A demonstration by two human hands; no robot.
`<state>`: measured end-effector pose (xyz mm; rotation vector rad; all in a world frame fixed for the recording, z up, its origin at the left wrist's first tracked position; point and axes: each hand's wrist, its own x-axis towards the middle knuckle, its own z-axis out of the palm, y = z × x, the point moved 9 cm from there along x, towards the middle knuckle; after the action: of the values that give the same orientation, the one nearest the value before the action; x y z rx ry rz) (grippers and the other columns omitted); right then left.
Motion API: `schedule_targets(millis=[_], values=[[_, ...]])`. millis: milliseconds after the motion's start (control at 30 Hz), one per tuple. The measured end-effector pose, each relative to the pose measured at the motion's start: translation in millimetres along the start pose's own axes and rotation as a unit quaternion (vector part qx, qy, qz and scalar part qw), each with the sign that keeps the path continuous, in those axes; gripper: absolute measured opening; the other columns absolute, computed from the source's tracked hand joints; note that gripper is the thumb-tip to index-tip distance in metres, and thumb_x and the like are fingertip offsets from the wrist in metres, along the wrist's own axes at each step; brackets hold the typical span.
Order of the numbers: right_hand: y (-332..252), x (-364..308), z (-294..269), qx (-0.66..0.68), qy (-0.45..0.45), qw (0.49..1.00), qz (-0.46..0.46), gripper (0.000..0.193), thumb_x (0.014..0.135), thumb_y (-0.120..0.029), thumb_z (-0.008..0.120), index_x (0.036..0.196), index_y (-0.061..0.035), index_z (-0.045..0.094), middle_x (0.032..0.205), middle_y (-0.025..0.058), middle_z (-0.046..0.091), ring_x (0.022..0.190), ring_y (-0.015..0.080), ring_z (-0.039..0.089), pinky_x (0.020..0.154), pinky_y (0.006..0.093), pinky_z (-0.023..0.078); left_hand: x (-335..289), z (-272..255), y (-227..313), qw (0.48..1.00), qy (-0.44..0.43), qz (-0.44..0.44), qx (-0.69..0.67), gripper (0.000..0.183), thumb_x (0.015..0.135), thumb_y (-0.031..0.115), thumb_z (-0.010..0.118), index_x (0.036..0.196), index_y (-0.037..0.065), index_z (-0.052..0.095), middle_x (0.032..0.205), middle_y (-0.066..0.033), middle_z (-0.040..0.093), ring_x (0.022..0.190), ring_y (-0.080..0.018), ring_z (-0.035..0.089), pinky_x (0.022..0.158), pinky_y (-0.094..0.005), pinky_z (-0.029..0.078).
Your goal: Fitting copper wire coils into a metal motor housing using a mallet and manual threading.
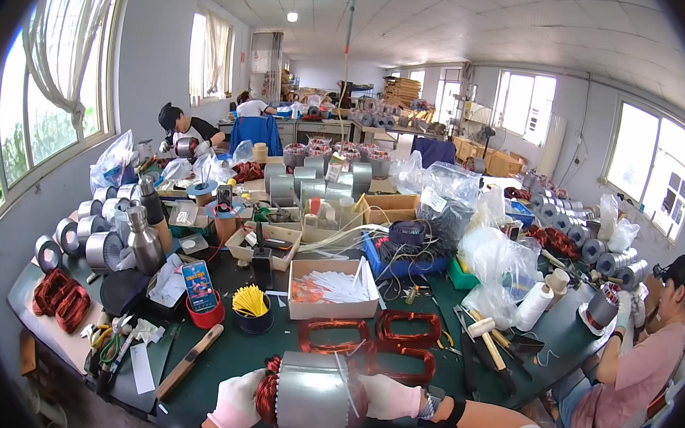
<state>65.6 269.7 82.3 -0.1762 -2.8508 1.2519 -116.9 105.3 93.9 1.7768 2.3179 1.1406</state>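
A motor stator (314, 395), a silvery cylinder with red-brown copper windings bulging from its ends, lies sideways at the table's near edge. My left hand (236, 404), in a whitish glove, grips its left end by the windings. At the opposite end my right hand (394, 398), gloved too, is closed around the stator, its fingertips partly hidden. A thin white strip (343, 381) slants over the stator's right part. Just beyond lie loose copper coils (335, 324), and an open carton (296, 297) of white and orange strips stands behind them.
A wooden stick (188, 361) and a tub of yellow sleeves (252, 305) lie to the left, near a propped phone (202, 287). Rightward are a mallet (493, 342) and white thread spools (534, 306). A co-worker (629, 349) sits at the right; others work farther back.
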Motion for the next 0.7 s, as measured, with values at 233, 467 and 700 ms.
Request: schedule_targets(millis=[233, 467, 700], values=[[30.8, 15.8, 12.8, 0.01, -0.067, 0.998, 0.017, 0.019, 0.082, -0.007, 0.069, 0.098, 0.003, 0.067, 0.087, 0.0188, 0.071, 0.076, 0.0348, 0.068, 0.071, 0.0447, 0.054, 14.1, 12.5, 0.7, 0.995, -0.097, 0.031, -0.004, 0.037, 0.079, 0.026, 0.078, 0.109, 0.007, 0.068, 0.107, -0.0183, 0.07, 0.095, -0.0376, 0.07, 0.08, -0.0415, 0.057], [43.2, 20.7, 17.6, -0.122, -0.03, 0.992, 0.029, 0.022, 0.082, -0.007, 0.065, 0.102, 0.0019, 0.064, 0.096, 0.0207, 0.069, 0.088, 0.037, 0.065, 0.079, 0.0452, 0.052, 23.4, 42.6, -15.1, 0.993, -0.1, 0.04, 0.052, 0.028, 0.082, 0.033, 0.072, 0.098, 0.012, 0.069, 0.085, -0.0136, 0.071, 0.079, -0.0365, 0.07, 0.068, -0.0421, 0.056], [1.0, 13.0, -0.3, -0.157, 0.018, 0.986, -0.043, 0.018, 0.087, -0.017, 0.065, 0.095, -0.001, 0.067, 0.088, 0.0204, 0.07, 0.083, 0.0414, 0.066, 0.073, 0.0478, 0.054, 25.4, 51.0, -21.5, 0.985, -0.091, 0.014, 0.146, 0.016, 0.085, 0.029, 0.067, 0.079, 0.014, 0.069, 0.073, -0.0107, 0.07, 0.07, -0.0317, 0.071, 0.06, -0.0387, 0.053]])
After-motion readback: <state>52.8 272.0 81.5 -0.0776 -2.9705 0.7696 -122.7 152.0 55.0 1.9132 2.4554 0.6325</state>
